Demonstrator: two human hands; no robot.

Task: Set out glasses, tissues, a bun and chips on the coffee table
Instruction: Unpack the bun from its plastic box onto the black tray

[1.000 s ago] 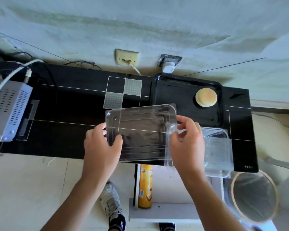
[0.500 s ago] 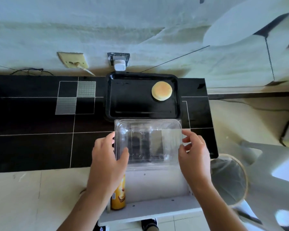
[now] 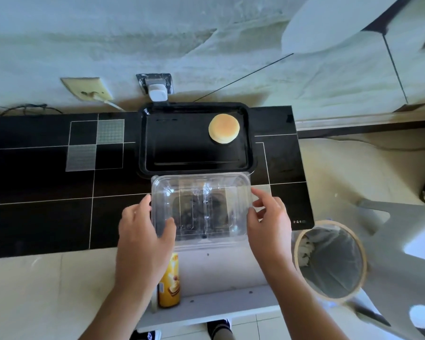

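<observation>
Both hands (image 3: 142,231) holding clear container (image 3: 201,207), bun (image 3: 223,128) on tray (image 3: 194,165)

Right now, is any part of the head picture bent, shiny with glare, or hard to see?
Head view: the wide lens bows the black glossy table edges; the clear plastic clamshell box shows pale reflections, muddling its inside; the round golden bun on the black tray stays sharp.

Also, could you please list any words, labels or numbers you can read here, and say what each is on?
Nothing reads clearly.
Small white mark at the black table's near right corner: too small to read.
Printing on the yellow chip can: blurred, unreadable.
Embossing on the clear container: illegible.
</observation>
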